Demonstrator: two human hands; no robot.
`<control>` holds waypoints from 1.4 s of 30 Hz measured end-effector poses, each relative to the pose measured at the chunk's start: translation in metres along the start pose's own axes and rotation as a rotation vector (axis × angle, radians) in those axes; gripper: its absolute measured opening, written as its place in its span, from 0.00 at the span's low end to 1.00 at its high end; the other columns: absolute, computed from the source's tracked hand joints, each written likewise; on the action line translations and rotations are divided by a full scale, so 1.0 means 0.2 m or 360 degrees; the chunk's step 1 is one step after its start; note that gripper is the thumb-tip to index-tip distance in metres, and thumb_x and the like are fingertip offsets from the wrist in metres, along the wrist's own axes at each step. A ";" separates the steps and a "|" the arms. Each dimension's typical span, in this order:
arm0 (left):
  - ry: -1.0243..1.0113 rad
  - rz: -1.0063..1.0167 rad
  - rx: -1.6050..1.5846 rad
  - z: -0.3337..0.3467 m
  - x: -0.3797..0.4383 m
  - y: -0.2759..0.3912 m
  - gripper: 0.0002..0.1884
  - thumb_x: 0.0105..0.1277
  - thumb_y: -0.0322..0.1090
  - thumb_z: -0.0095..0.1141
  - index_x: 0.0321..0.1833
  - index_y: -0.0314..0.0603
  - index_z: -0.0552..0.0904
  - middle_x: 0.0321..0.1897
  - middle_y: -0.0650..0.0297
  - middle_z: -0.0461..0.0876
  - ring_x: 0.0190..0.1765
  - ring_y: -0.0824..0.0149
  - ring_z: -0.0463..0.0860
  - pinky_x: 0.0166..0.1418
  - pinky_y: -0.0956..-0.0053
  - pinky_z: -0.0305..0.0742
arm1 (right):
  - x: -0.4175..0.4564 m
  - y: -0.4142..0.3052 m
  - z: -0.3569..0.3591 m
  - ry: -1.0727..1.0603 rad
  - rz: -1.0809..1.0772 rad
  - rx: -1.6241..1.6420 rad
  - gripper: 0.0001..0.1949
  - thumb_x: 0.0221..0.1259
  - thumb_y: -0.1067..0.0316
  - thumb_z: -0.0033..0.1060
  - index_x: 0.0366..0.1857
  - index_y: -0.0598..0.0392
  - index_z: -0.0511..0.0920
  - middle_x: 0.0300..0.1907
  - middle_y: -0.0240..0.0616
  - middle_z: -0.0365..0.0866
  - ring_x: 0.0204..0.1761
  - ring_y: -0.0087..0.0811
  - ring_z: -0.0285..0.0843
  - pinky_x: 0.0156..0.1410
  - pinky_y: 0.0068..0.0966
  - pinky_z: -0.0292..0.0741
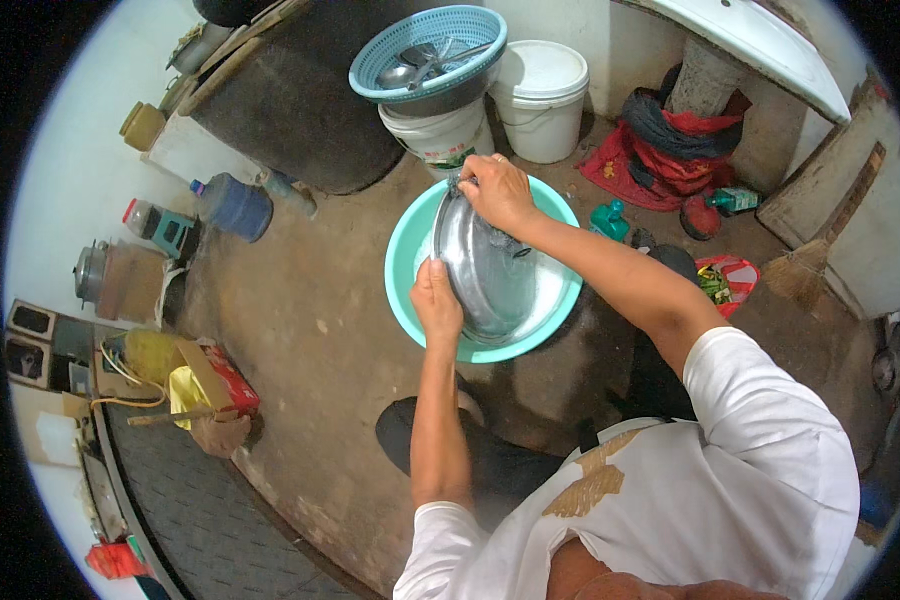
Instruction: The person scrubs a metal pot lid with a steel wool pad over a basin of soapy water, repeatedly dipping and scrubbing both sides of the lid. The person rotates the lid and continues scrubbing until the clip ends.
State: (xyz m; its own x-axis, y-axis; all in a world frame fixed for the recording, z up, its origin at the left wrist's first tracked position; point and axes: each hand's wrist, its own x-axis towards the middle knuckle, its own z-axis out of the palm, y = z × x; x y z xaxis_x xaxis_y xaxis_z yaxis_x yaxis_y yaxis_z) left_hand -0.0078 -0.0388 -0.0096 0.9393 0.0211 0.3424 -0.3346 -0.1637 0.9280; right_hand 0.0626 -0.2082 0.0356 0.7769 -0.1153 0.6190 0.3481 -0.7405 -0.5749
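Observation:
My left hand (438, 301) grips the near left rim of a round, shiny metal pan or lid (487, 281); which of the two it is I cannot tell. The metal piece is held tilted over a mint-green plastic basin (400, 300), with foamy water (547, 300) in the basin. In my right hand (499, 193) is a grey steel-wool scrubber (454, 183), pressed to the upper left rim of the metal piece. A ring is on one finger of that hand. A small dark loop (522, 253) shows near my right forearm.
Beyond the basin, a blue colander (367, 84) with metal utensils sits above a white bucket (435, 139); a lidded white bucket (544, 112) stands beside it. Green bottles (609, 220), a red-rimmed basket (746, 276) and a broom (802, 262) are right. A blue water jug (236, 206) lies left.

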 end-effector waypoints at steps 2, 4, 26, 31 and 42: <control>0.0001 0.0020 -0.0025 0.01 0.02 -0.01 0.19 0.80 0.42 0.44 0.38 0.31 0.78 0.27 0.70 0.73 0.32 0.77 0.67 0.34 0.79 0.66 | -0.04 0.02 -0.01 -0.0003 -0.0142 0.0006 0.06 0.54 0.66 0.66 0.31 0.53 0.78 0.33 0.43 0.78 0.43 0.47 0.78 0.46 0.43 0.75; 0.0003 -0.0077 -0.0138 -0.03 0.02 -0.07 0.20 0.80 0.42 0.44 0.36 0.31 0.78 0.27 0.70 0.73 0.32 0.77 0.67 0.34 0.78 0.66 | -0.23 -0.11 -0.02 -0.0087 -0.0327 0.0047 0.07 0.54 0.66 0.66 0.31 0.53 0.78 0.34 0.43 0.78 0.44 0.47 0.78 0.47 0.42 0.75; 0.0077 -0.0056 -0.0072 0.00 0.04 -0.07 0.19 0.80 0.41 0.43 0.36 0.31 0.77 0.26 0.70 0.72 0.31 0.77 0.66 0.33 0.78 0.65 | -0.16 -0.03 -0.04 -0.0090 -0.0144 0.0150 0.05 0.53 0.67 0.66 0.28 0.53 0.80 0.33 0.41 0.80 0.44 0.45 0.79 0.46 0.42 0.76; 0.0063 -0.0095 -0.0070 -0.05 0.02 -0.12 0.19 0.80 0.40 0.43 0.34 0.31 0.77 0.26 0.70 0.72 0.31 0.75 0.67 0.34 0.76 0.66 | -0.41 -0.20 -0.08 -0.0307 -0.0486 0.0358 0.03 0.53 0.69 0.66 0.29 0.51 0.80 0.34 0.40 0.79 0.44 0.46 0.78 0.47 0.40 0.76; 0.0198 -0.0314 -0.0602 -0.13 0.05 -0.09 0.20 0.78 0.46 0.48 0.46 0.30 0.81 0.39 0.64 0.82 0.40 0.72 0.78 0.46 0.74 0.75 | 0.12 0.34 -0.16 -0.0152 0.1169 0.1423 0.09 0.59 0.65 0.71 0.37 0.58 0.82 0.33 0.35 0.85 0.32 0.28 0.81 0.41 0.29 0.79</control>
State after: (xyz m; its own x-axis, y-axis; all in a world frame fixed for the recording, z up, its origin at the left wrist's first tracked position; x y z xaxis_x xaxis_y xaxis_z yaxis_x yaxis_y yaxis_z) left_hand 0.0055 -0.0095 -0.0198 0.9795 0.1381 0.1468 -0.1756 0.2271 0.9579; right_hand 0.0893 -0.2826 0.0282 0.9687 -0.2448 -0.0417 0.0137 0.2203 -0.9753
